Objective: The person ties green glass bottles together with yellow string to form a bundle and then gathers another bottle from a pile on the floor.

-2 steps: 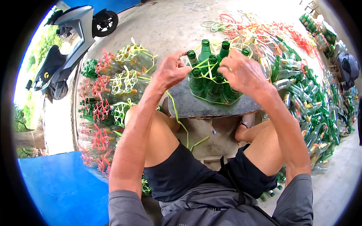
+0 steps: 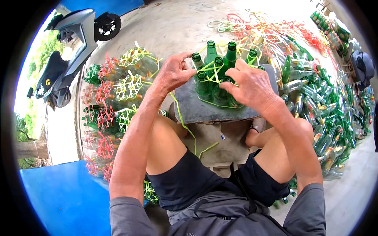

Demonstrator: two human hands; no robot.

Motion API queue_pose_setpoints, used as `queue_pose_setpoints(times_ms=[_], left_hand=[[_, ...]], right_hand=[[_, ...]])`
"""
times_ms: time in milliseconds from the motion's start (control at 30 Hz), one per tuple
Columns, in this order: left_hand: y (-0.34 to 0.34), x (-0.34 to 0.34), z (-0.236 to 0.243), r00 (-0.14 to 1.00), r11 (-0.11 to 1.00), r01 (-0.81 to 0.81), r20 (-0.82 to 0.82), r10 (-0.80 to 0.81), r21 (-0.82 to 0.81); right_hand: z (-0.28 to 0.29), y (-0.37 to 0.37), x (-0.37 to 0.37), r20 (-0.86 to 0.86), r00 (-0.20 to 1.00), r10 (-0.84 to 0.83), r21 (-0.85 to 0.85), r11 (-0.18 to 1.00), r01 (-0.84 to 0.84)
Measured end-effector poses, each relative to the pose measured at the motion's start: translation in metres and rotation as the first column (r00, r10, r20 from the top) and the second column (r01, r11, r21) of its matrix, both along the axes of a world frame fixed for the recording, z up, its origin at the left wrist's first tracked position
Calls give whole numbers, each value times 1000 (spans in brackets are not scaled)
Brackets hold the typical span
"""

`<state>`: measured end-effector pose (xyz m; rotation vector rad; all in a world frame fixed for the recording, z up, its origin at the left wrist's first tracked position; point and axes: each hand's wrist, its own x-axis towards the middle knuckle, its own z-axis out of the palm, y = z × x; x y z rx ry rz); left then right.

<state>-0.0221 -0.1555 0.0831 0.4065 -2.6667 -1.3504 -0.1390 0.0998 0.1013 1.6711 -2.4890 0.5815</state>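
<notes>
The heap (image 2: pixel 311 94) of loose bottles fills the right side; the scooter (image 2: pixel 76 49) stands at upper left, with the strapped bundles (image 2: pixel 104 112) nearer the person. Between the knees and ahead of them lies the dark board (image 2: pixel 197 112), the work surface. The green bottles (image 2: pixel 203 88) stand upright on it in a close cluster, a band (image 2: pixel 220 105) running around them low down. Left hand (image 2: pixel 173 74): beside the leftmost necks, fingers curled, forefinger and thumb pointing inward with a gap between their tips; whether the strap is pinched there cannot be told. Right hand (image 2: pixel 252 80): over the right front necks, thumb and forefinger parted, the other fingers bent; its hold on the strap cannot be confirmed either. The yellow-green strap (image 2: pixel 213 68) crosses between the necks, and a loose length (image 2: pixel 183 122) hangs over the board's near edge. The step appears to be lacing the necks. For a good result, steady an outer neck with one hand while the other draws the strap snug; seat each pass below the lip; pull evenly so that no bottle tilts; keep the hanging length free of the knees.
</notes>
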Motion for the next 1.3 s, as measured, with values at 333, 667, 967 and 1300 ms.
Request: queue_pose_setpoints(times_ms=[333, 667, 967, 1300], left_hand=[[-5, -10, -10, 993, 990, -17, -117, 1, -138], [-12, -9, -18, 989, 984, -24, -145, -2, -178], [-5, -10, -7, 994, 985, 21, -104, -40, -172], [-9, -9, -7, 994, 978, 52, -88, -71, -202]], right_hand=[[-2, 6, 11, -32, 998, -57, 33, 998, 58], [7, 34, -5, 5, 992, -123, 60, 991, 123], [-2, 37, -10, 79, 980, -185, 194, 967, 167], [-2, 36, -8, 54, 982, -181, 193, 967, 167]])
